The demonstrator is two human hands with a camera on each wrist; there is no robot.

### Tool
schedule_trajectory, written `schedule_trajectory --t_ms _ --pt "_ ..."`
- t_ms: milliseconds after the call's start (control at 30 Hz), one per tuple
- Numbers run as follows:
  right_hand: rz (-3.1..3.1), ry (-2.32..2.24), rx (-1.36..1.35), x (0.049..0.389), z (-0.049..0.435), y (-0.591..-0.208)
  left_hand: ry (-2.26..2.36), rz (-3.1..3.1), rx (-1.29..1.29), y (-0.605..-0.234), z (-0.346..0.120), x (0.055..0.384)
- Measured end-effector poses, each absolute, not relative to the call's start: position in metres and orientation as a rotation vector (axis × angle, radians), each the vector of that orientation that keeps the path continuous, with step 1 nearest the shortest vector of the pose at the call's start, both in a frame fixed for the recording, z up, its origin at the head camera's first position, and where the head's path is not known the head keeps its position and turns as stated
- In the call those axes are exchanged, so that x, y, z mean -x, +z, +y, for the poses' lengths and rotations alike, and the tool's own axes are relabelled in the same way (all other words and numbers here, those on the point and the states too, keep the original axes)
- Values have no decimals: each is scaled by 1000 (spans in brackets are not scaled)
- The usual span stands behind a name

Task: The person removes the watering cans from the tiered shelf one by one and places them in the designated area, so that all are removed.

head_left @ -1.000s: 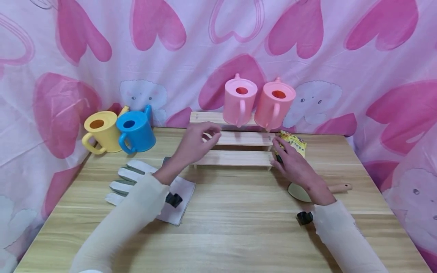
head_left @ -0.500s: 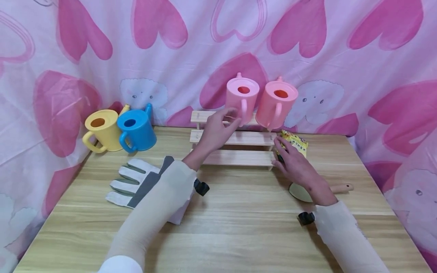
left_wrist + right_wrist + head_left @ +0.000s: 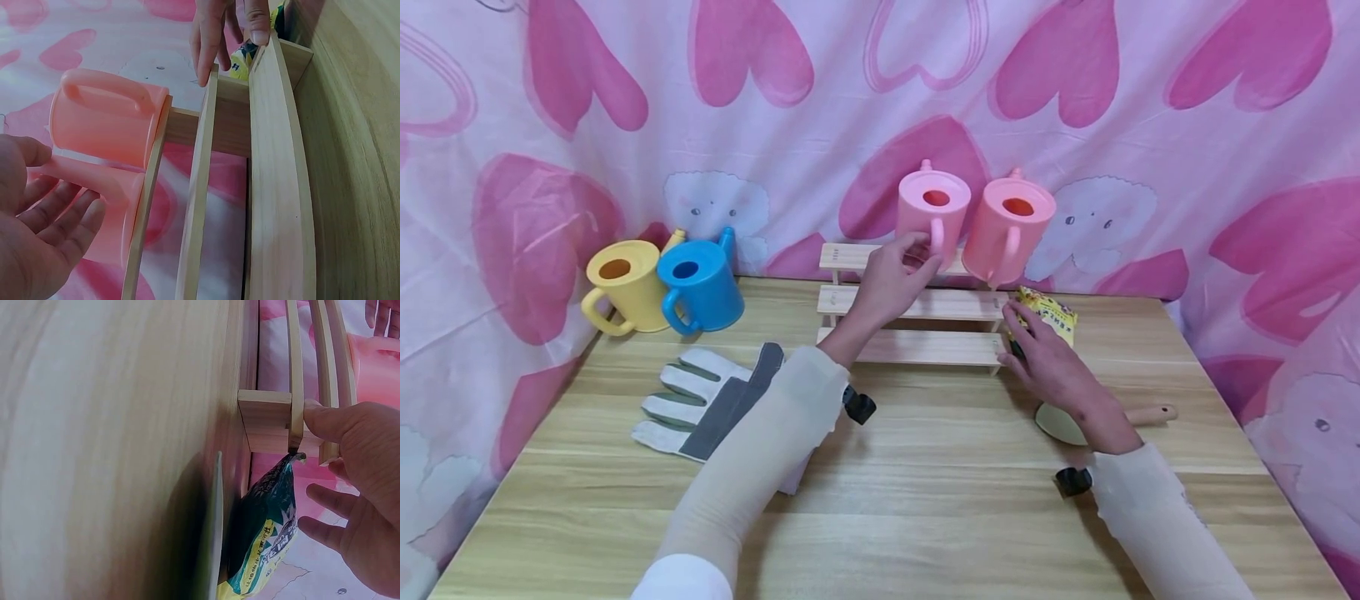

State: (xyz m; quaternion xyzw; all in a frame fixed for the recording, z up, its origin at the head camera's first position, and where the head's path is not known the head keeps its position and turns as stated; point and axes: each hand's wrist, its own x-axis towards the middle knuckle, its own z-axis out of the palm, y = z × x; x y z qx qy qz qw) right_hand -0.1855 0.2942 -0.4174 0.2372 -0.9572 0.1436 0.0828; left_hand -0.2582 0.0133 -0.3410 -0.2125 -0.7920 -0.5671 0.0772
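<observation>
My left hand (image 3: 895,279) is at the handle of the left pink watering can (image 3: 950,204). In the left wrist view its handle (image 3: 94,178) runs between the thumb and the loosely bent fingers, without a firm grip to be seen. A second pink watering can (image 3: 1000,237) stands to its right, both on the top step of a three-tier wooden rack (image 3: 925,346). At the rack's right end my right hand (image 3: 1045,354) rests with its thumb on the lowest plank and a forefinger by the middle plank's end; its other fingers hang free.
Yellow (image 3: 640,292) and blue (image 3: 711,292) watering cans stand at the back left. A grey-white work glove (image 3: 715,400) lies in front of them. Beside the rack stands a yellow-green packet (image 3: 1052,317); nearer lies a wooden-handled (image 3: 1150,414) tool, partly behind the right forearm. A heart-patterned curtain (image 3: 827,142) backs the table.
My left hand has moved right and away from me, from the rack's left part to the left pink can's handle. The right hand keeps its place.
</observation>
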Motion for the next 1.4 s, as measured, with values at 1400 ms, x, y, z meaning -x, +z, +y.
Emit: schedule_trajectory --t_ms 1400 --pt "-2857 442 -726 186 296 -420 -1383 -2287 721 -322 -84 223"
